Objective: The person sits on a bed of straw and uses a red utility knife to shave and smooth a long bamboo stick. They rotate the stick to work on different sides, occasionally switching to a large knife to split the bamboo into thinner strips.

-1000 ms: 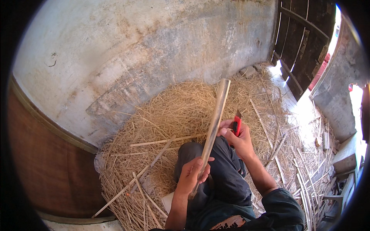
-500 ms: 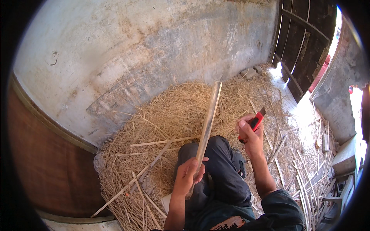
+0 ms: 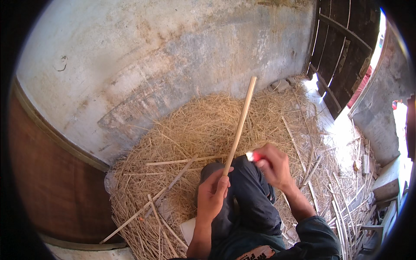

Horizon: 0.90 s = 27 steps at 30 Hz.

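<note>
My left hand [image 3: 211,195], low over my lap, is closed round the lower end of a long, pale bamboo strip [image 3: 240,125]. The strip points up and slightly right, with its narrow edge toward me. My right hand [image 3: 276,168] grips a red utility knife [image 3: 257,157] just right of the strip. Its blade end is bright and blurred, pointing left at the strip. A small gap shows between blade and strip. Most of the knife's handle is hidden by my fingers. My legs in dark trousers [image 3: 255,203] are beneath both hands.
Straw-like shavings [image 3: 208,117] cover the floor in a heap before me. Loose strips [image 3: 138,219] lie at the left, and more strips [image 3: 340,221] at the right. A stained wall [image 3: 173,60] stands behind, with a dark plank door [image 3: 340,47] at the far right.
My right hand has come left and down, turning the knife's blade from up-right toward the strip. The strip has rotated from its broad face to its narrow edge and risen slightly.
</note>
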Tool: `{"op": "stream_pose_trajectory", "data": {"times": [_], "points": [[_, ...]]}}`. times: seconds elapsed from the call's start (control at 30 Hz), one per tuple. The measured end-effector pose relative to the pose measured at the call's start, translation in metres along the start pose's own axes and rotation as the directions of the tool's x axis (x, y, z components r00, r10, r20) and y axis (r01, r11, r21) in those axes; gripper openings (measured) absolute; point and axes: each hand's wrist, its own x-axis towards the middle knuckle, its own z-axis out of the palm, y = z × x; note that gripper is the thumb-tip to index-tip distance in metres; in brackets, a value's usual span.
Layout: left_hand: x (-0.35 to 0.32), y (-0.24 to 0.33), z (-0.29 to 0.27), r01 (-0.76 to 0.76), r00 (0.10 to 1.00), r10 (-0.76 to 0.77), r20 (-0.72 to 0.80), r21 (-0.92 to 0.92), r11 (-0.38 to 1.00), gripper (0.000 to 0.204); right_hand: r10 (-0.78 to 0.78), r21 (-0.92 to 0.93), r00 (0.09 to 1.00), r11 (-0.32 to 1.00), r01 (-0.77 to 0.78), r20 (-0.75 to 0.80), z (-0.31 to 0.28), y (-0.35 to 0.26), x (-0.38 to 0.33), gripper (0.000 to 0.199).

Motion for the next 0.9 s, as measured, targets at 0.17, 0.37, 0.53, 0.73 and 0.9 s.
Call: {"op": "stream_pose_trajectory", "data": {"times": [0.17,0.37,0.53,0.73,0.9], "points": [[-0.004,0.004,0.013,-0.075,0.997,0.076,-0.033,0.032,0.997,0.038,-0.149,-0.184,0.988,0.971,0.155,0.046,0.009,-0.028,0.004,0.033],[-0.007,0.014,0.02,-0.244,0.943,0.308,-0.126,0.368,0.897,0.033,-0.206,-0.253,0.977,0.944,0.212,0.052,0.007,-0.033,0.009,0.033],[-0.002,0.013,0.02,-0.275,0.918,0.371,-0.142,0.446,0.851,0.026,-0.198,-0.264,0.978,0.942,0.208,0.063,0.009,-0.04,0.014,0.031],[-0.003,0.022,0.024,-0.241,0.919,0.355,-0.173,0.465,0.852,0.023,-0.173,-0.331,0.985,0.929,0.168,0.013,0.0,-0.026,0.022,0.027],[-0.015,-0.006,0.009,-0.205,0.937,0.32,-0.142,0.519,0.83,0.024,-0.129,-0.337,0.975,0.939,0.061,-0.183,-0.008,0.005,0.048,0.02]]}}
